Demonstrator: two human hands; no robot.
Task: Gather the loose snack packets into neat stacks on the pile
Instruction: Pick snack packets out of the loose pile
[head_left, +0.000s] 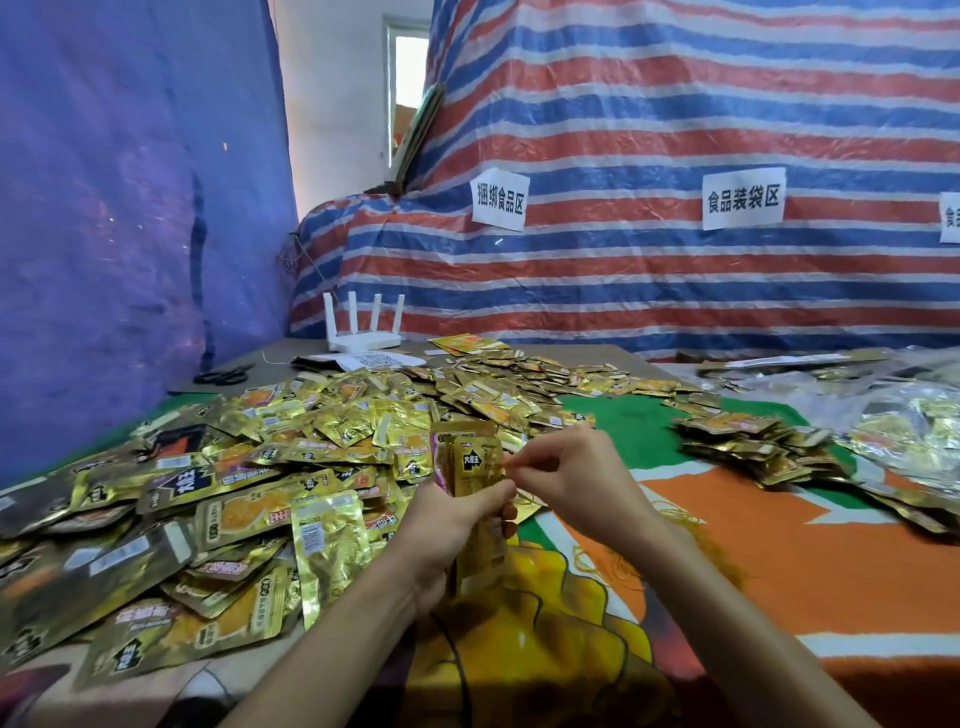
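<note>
A big heap of loose gold snack packets (218, 467) covers the left half of the table. My left hand (447, 525) grips an upright bundle of gold packets (470, 462) in the middle of the view. My right hand (566, 478) is just right of the bundle and pinches a thin rubber band at its upper right edge. A lower pile of gathered packets (748, 447) lies on the right side of the table.
The table wears a green, orange and yellow cloth (779, 561). Loose rubber bands (608, 558) lie under my right forearm. A white router (363, 332), black scissors (226, 375) and paper sheets sit at the back left. Clear plastic bags (904, 410) lie far right. Striped tarpaulin stands behind.
</note>
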